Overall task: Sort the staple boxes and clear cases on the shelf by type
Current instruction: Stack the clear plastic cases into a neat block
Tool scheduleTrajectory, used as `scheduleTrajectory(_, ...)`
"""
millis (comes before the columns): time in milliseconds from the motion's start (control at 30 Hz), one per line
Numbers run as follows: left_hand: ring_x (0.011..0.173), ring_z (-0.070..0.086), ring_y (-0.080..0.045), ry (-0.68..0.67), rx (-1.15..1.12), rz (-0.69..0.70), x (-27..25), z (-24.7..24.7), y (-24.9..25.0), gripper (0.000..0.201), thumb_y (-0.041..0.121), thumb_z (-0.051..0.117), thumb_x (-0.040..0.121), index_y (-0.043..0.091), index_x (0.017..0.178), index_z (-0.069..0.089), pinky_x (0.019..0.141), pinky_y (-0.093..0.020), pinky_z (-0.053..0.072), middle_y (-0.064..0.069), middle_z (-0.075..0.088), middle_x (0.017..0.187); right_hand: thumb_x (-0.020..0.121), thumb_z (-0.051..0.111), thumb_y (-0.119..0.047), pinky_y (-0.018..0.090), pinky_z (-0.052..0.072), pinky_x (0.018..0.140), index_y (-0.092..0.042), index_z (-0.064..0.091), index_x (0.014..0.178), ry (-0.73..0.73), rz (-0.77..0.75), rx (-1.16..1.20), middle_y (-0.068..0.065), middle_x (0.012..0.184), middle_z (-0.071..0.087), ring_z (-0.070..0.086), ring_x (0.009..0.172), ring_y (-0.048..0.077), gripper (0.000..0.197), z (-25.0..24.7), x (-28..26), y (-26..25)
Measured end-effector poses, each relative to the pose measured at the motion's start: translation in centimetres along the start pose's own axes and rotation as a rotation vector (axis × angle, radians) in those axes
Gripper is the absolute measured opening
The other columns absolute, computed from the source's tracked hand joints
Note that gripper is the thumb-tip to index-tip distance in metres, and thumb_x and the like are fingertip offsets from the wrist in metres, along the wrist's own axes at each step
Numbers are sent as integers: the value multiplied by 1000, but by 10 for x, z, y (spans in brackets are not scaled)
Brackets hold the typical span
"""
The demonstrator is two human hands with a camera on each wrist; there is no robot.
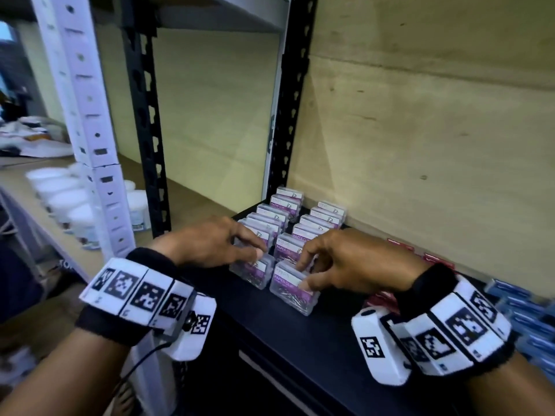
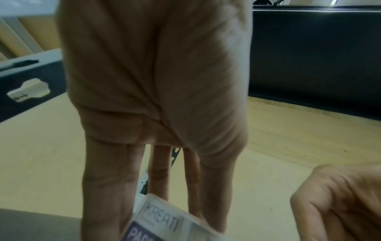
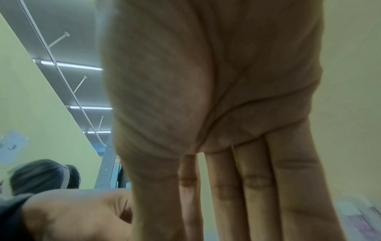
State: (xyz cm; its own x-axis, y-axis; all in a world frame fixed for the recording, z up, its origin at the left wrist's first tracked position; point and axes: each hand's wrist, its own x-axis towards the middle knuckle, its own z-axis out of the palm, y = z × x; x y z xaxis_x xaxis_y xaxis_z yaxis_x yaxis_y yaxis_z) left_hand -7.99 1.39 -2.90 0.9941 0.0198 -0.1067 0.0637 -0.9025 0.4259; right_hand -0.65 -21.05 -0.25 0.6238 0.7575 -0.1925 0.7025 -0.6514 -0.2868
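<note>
Clear cases (image 1: 300, 226) with purple paper-clip labels stand in two rows on the black shelf (image 1: 294, 343). My left hand (image 1: 255, 250) lies over the left row, its straight fingers and thumb touching the front left case (image 1: 252, 273); that case's label (image 2: 163, 218) shows at my fingertips. My right hand (image 1: 303, 276) pinches the top of the front right case (image 1: 288, 298) between thumb and index finger. Red staple boxes (image 1: 435, 259) lie flat behind and under my right wrist. Blue boxes (image 1: 522, 307) are stacked at the far right.
A black slotted upright (image 1: 144, 121) and a white upright (image 1: 90, 124) stand left of the cases. White tubs (image 1: 69, 202) line the wooden shelf beyond. A plywood back wall (image 1: 420, 130) closes the shelf behind the rows.
</note>
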Motion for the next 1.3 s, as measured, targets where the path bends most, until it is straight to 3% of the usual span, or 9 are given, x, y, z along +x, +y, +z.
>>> scheduleTrajectory(200,104,44,2,-29,32,10,0,3,11,30,53,53,93,48,121,61,70,-9,29,19,52,137,79,79,-45,22,49,72,-37,70,100,-16,14,7,-17,89,73,65,77,-4,25,-4,-2,2)
scheduleTrajectory(333,102,49,3,27,-14,40,-6,12,3,30,58,52,90,51,118,61,89,-23,38,20,54,136,80,78,-44,18,47,68,-38,70,100,-31,-5,10,-20,87,73,65,75,-8,23,-4,-6,2)
scheduleTrajectory(467,88,50,14,93,-10,84,-8,20,-1,36,64,49,85,52,117,62,80,-15,41,24,59,127,82,75,-47,13,43,63,-39,69,102,-24,-35,-2,-24,86,72,63,71,-13,23,-2,-8,4)
scheduleTrajectory(567,98,52,11,123,-18,99,-8,24,-1,42,68,46,82,52,117,62,86,-15,41,23,58,128,82,76,-46,13,45,65,-37,69,103,-11,-58,-13,-22,84,72,64,72,-12,24,-1,-8,6)
scheduleTrajectory(700,104,51,9,126,-24,109,-7,27,0,39,66,47,84,52,117,62,82,-9,38,23,57,128,82,75,-46,16,51,69,-37,68,103,-25,-58,-9,-21,84,73,66,74,-9,24,-1,-10,7)
scheduleTrajectory(833,109,51,8,103,-33,119,-5,28,-1,40,67,47,84,53,119,61,91,-15,41,22,56,129,84,73,-47,16,49,69,-38,67,105,-49,-46,-34,-21,88,72,65,77,-8,24,-3,-13,5)
scheduleTrajectory(967,109,53,1,122,-34,55,-5,15,1,49,73,40,82,51,123,59,102,-29,44,21,54,134,87,66,-55,23,55,81,-39,68,104,-2,-49,-50,-22,93,71,65,83,-7,23,-9,-11,4)
scheduleTrajectory(1100,95,52,0,250,-30,10,7,-10,2,42,62,44,90,45,126,58,92,-25,41,12,58,132,88,66,-52,28,53,86,-37,64,114,100,0,-78,-20,97,67,63,89,-1,29,-21,8,2)
scheduleTrajectory(1300,123,51,-11,112,12,-55,22,-12,-5,47,61,37,94,43,134,52,109,-38,33,9,51,143,87,71,-40,28,49,86,-33,64,119,73,42,-162,-10,112,66,62,95,9,33,-30,40,2)
